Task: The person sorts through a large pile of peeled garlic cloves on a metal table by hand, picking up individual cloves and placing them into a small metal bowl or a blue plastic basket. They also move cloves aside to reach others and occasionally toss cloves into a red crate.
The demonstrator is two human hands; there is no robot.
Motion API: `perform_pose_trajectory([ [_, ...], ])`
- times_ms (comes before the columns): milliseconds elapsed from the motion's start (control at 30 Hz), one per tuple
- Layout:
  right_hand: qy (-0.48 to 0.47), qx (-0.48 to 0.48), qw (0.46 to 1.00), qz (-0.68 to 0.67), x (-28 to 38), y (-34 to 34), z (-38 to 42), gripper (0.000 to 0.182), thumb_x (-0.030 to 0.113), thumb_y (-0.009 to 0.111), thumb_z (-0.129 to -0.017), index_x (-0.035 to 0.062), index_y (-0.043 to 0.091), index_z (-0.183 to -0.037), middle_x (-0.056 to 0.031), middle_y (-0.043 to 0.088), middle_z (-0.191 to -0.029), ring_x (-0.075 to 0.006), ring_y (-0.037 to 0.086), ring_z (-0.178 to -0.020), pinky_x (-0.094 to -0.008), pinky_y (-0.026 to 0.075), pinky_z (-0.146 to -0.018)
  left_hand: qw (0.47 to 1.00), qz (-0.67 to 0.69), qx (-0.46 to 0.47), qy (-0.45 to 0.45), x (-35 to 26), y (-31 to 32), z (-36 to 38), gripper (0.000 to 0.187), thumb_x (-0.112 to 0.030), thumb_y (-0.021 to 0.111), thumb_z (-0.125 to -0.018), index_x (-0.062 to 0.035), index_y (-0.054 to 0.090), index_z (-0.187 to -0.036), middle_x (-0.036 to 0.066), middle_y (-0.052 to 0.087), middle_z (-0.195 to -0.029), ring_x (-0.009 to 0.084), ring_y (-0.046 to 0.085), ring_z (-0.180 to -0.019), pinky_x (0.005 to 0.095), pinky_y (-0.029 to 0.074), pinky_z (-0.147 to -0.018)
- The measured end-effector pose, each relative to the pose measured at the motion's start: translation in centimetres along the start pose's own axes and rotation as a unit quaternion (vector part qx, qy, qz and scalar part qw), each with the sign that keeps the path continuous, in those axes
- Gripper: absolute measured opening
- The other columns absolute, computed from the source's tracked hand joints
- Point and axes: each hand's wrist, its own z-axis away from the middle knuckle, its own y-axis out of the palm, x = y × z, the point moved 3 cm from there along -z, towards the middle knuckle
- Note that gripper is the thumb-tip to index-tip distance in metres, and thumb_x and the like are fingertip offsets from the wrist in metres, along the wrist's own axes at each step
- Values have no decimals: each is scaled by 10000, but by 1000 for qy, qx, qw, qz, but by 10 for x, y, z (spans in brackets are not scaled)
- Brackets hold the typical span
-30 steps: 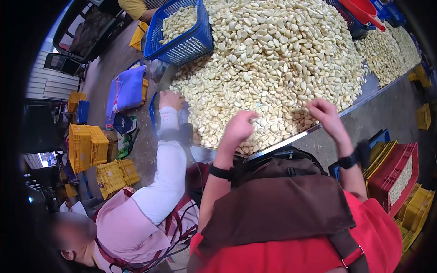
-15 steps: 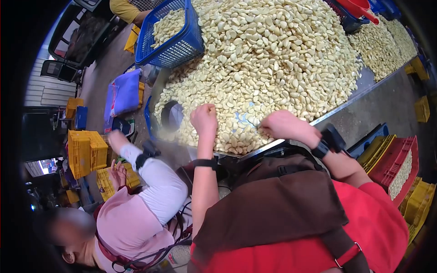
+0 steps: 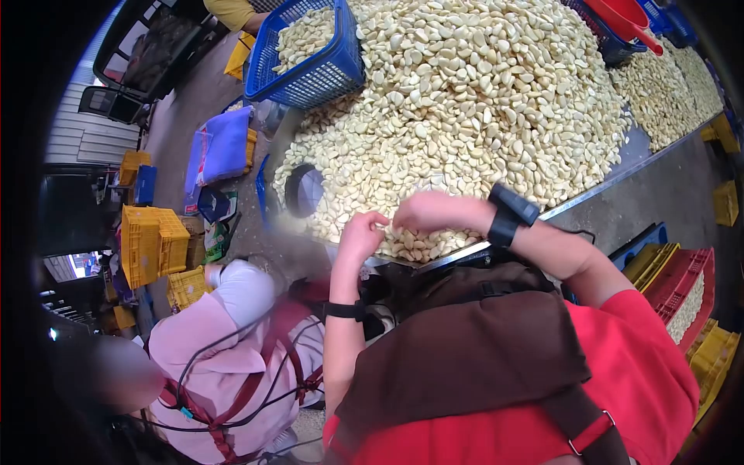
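A broad heap of peeled garlic cloves covers the metal table in front of me. My left hand is over the near edge of the cloves, its fingers curled in and thumb near the fingertips; whatever is inside them is hidden. Just to its right, my right hand is bent down over the cloves, blurred by motion, with its fingers mostly hidden. A small pile of cloves lies below it in the table's near corner. Left of my hands there is a round opening among the cloves.
A blue basket of cloves stands at the heap's far left, and a red scoop at the far right. On my left a person in pink bends down near yellow crates. A red crate of cloves is at right.
My right hand has moved left, close to my left hand, which has lowered slightly. The person beside me has lowered an arm and leaned down. The whole view has shifted a little.
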Motion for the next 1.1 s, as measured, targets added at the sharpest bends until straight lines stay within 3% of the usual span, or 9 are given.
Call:
perform_pose_trajectory([
  [100, -26, 44, 992, 118, -5, 33, -6, 269, 166, 531, -807, 200, 680, -1029, -86, 656, -921, -260, 644, -867, -381, 502, -740, 986, -165, -3, 24, -14, 8, 6, 220, -101, 696, -686, -160, 669, -896, 118, 571, -860, 282, 589, -815, 379, 485, -726],
  [200, 65, -130, 970, 193, -54, 10, -2, 341, 79, 554, -788, 219, 653, -1083, -111, 566, -1012, -314, 613, -890, -404, 504, -725, 970, -238, -23, 38, -19, 12, 7, 202, -145, 723, -682, -185, 678, -875, 121, 556, -917, 305, 571, -897, 391, 481, -784],
  [367, 148, -192, 965, 104, -57, -64, 48, 202, 127, 515, -811, 67, 623, -970, -161, 586, -939, -310, 614, -861, -393, 506, -734, 964, -249, -82, 50, -12, 11, 8, 192, -145, 714, -679, -178, 681, -865, 112, 546, -852, 305, 569, -879, 376, 483, -759],
  [500, 248, -181, 933, 190, -80, -44, 67, 169, 169, 532, -817, 43, 620, -887, -150, 597, -891, -305, 615, -829, -401, 506, -731, 980, -127, -129, 79, -10, 5, 6, 182, -120, 686, -699, -108, 625, -870, 111, 550, -829, 296, 565, -830, 370, 472, -745],
  [567, 186, -169, 953, 170, -78, -11, 57, 179, 218, 564, -808, 56, 619, -860, -133, 597, -874, -310, 612, -809, -411, 502, -723, 985, -78, -124, 94, -19, 4, 2, 180, -123, 674, -713, -94, 603, -876, 105, 556, -821, 294, 565, -816, 371, 469, -745],
  [633, 78, -226, 969, 62, -48, -5, 52, 232, 228, 591, -829, 80, 619, -1005, -131, 600, -891, -316, 600, -843, -410, 491, -716, 993, 23, -102, 47, -36, 3, 6, 171, -102, 638, -725, -55, 571, -875, 102, 585, -747, 278, 573, -682, 350, 470, -660],
  [733, -61, -279, 956, 59, -11, -5, 43, 253, 264, 616, -823, 88, 591, -1003, -109, 576, -883, -319, 598, -814, -404, 489, -684, 981, 162, -67, 82, -39, 15, 2, 113, -62, 621, -754, -34, 559, -844, 49, 591, -705, 144, 548, -607, 259, 439, -574],
  [900, -24, -233, 971, 43, -13, 3, 38, 189, 233, 558, -851, 45, 547, -871, -147, 589, -815, -348, 596, -796, -432, 475, -688, 913, 402, 48, 49, -48, 32, 7, 130, -58, 615, -845, -33, 537, -946, -6, 604, -743, 21, 509, -612, 179, 403, -539],
  [1100, 28, -156, 987, 12, -8, -8, 44, 212, 243, 574, -846, 40, 560, -786, -153, 600, -729, -348, 591, -738, -442, 457, -661, 902, 404, 118, 98, -34, 43, -4, 143, -140, 630, -882, -65, 545, -969, 20, 631, -789, 54, 596, -713, 159, 416, -571],
])
